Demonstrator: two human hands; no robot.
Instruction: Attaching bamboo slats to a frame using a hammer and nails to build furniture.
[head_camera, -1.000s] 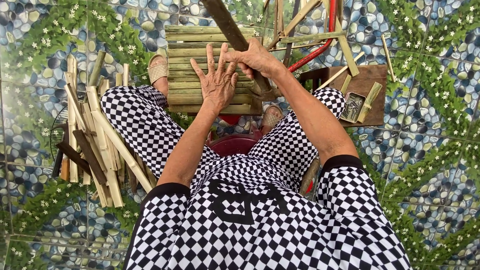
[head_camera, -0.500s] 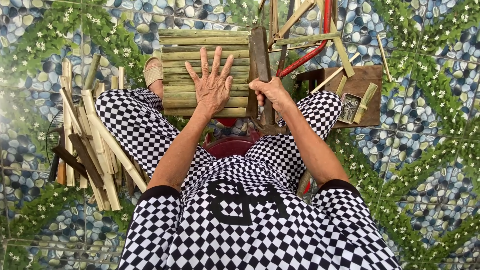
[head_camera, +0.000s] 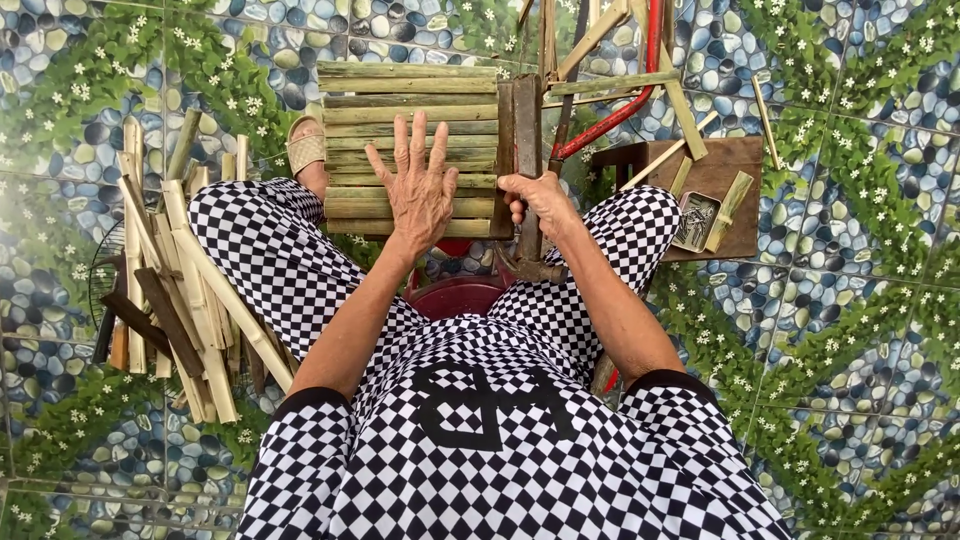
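A panel of green bamboo slats (head_camera: 400, 110) is laid flat in front of the seated person, above the knees. The left hand (head_camera: 420, 190) is pressed flat on the slats, fingers spread, nothing gripped. The right hand (head_camera: 540, 200) is clenched around a dark wooden batten (head_camera: 527, 130) set upright across the panel's right edge; a second dark strip is seen just beside it, touching the slat ends. A hammer-like head (head_camera: 530, 268) is seen below the right hand, exact grip on it cannot be told. A loose pile of split bamboo strips (head_camera: 180, 270) is stacked on the floor at the left, beside the left leg. A sandalled foot (head_camera: 305, 150) is seen at the panel's left edge. A small wooden stool (head_camera: 740, 165) is placed at the right, with a box of nails (head_camera: 695, 220) and short bamboo pieces on it. A red tube (head_camera: 640, 90) is crossed by bamboo sticks behind the panel. The pebble-and-leaf patterned floor (head_camera: 850, 300) is seen all around. A red plastic seat (head_camera: 460, 295) is visible between the legs.
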